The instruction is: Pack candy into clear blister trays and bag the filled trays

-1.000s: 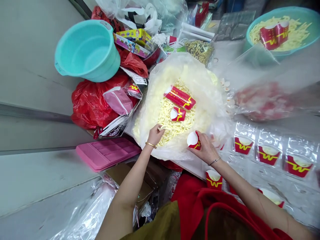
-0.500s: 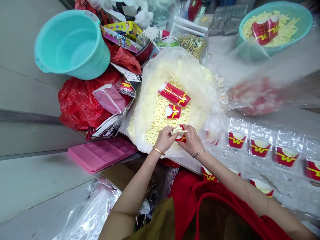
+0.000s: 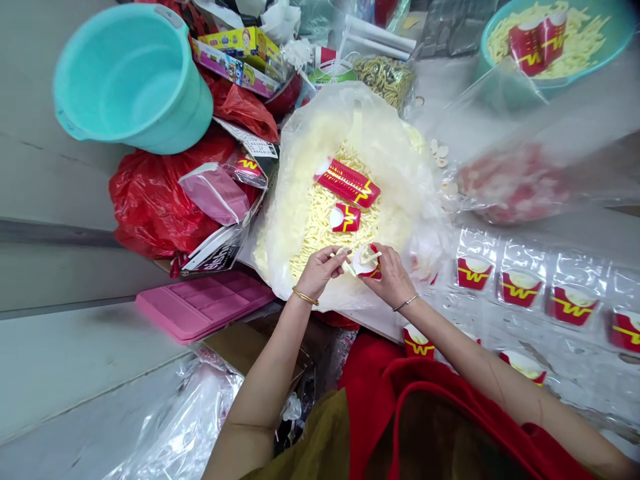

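My right hand (image 3: 391, 275) grips a small red and white fries box (image 3: 369, 269) marked with a yellow zigzag; a few pale fries stick out of its top. Just left of it, my left hand (image 3: 323, 270) pinches some pale toy-like fries (image 3: 343, 253) between thumb and fingers. Both hands are over the near edge of a clear plastic bag (image 3: 287, 200) spread wide around a heap of loose fries (image 3: 320, 220). On that heap lie a nested stack of red boxes (image 3: 349, 182) and one single red box (image 3: 345, 218).
Filled boxes in clear pouches (image 3: 473, 272) line the table at right. A turquoise basin (image 3: 565, 77) of fries stands at the far right, near a blurred bag of pink and white pieces (image 3: 515, 183). At left are a turquoise bucket (image 3: 135, 80), a red bag (image 3: 150, 200) and pink trays (image 3: 205, 303).
My left hand has moved left, away from the box, with fries in its fingers. My right hand has shifted slightly right, and the box's white opening now shows.
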A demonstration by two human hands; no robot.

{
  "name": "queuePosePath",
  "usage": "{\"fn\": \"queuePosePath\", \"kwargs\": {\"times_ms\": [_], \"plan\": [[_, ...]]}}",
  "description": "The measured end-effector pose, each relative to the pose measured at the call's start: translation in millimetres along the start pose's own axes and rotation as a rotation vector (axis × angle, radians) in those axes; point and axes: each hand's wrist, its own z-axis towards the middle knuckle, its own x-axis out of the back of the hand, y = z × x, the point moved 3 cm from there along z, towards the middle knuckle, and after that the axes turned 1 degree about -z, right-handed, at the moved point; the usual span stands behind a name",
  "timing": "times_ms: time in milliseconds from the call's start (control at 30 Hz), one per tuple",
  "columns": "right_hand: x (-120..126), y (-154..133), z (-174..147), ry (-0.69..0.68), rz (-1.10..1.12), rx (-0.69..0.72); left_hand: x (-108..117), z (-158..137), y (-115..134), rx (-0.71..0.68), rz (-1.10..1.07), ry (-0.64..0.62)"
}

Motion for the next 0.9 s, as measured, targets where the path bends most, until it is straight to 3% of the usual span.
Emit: {"fn": "queuePosePath", "kwargs": {"times_ms": [133, 300, 533, 667, 767, 900], "plan": [[-3.0, -1.1, -0.7, -0.019, 0.021, 0.026, -5.7, -0.5, 3.5, -0.027, -0.059, -0.015], [-4.5, -7.2, 1.0, -0.040, 0.034, 0.015, -11.4, 4.9, -4.5, -0.081, 0.025, 0.037], [-3.5, -7.8, 2.5, -0.023, 0.031, 0.003, -7.7, 7.1, -16.1, -0.012, -0.158, 0.055], [-2.6, -6.0, 3.4, -0.005, 0.018, -0.018, -6.3, 9.1, -18.0, -0.012, -0.135, 0.071], [-2.0, -5.8, 4.1, -0.007, -0.014, -0.028, -6.4, 11.2, -20.4, -0.095, -0.040, 0.124], [-4.0, -8.4, 3.7, -0.019, -0.080, 0.022, -13.6, 8.4, -19.8, -0.363, 0.294, 0.181]]}}
